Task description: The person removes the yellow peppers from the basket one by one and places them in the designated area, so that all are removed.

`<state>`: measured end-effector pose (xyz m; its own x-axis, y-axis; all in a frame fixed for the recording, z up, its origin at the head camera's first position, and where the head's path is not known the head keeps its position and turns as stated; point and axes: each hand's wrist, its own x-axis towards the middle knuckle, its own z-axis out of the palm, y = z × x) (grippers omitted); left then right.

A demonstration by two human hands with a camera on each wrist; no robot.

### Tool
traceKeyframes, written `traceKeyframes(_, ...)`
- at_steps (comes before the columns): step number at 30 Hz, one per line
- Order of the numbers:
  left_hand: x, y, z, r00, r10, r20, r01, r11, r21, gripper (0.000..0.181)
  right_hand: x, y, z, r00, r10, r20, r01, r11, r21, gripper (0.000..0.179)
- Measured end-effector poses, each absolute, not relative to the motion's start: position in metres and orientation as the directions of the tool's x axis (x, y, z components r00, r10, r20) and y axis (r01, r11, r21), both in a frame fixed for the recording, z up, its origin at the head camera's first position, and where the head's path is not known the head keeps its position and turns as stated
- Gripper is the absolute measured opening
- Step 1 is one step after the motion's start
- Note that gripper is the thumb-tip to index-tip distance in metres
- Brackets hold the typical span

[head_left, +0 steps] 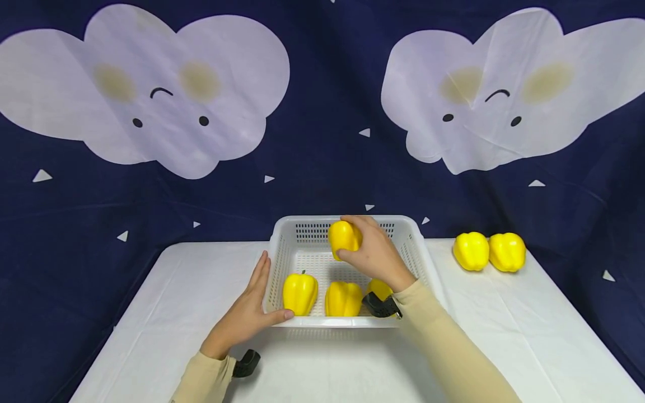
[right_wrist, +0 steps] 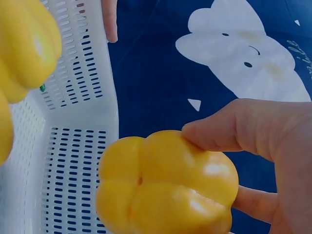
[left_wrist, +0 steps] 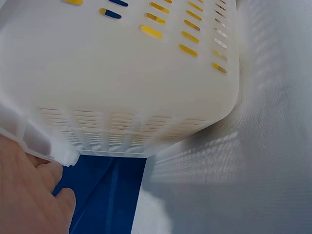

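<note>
My right hand (head_left: 375, 252) grips a yellow bell pepper (right_wrist: 165, 183) over the back part of the white plastic basket (head_left: 353, 322). Its thumb and fingers press on opposite sides of the pepper. Inside the basket, along the front, sit a bell pepper with a green stem (head_left: 300, 294), a middle bell pepper (head_left: 344, 299) and a right-hand bell pepper (head_left: 379, 289), partly hidden by the right wrist. My left hand (head_left: 247, 313) rests at the basket's front left corner, fingers straight along the left side and thumb on the front rim.
Two more yellow bell peppers, a left one (head_left: 471, 251) and a right one (head_left: 507, 252), stand side by side on the white-covered table (head_left: 504, 330), right of the basket. Behind the table hangs a dark blue curtain (head_left: 332, 140) with cloud prints. Each wrist wears a black band.
</note>
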<state>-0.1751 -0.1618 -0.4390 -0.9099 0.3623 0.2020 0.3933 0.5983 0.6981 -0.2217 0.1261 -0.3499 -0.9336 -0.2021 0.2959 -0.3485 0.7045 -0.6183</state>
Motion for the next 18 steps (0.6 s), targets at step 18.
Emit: traceKeyframes(18,-0.176,-0.162,-0.44,-0.907,0.365,0.21,0.402,0.602,0.69,0.122,-0.205,0.157,-0.354,-0.923,-0.134,0.359,-0.348,0.687,-0.638,0.069)
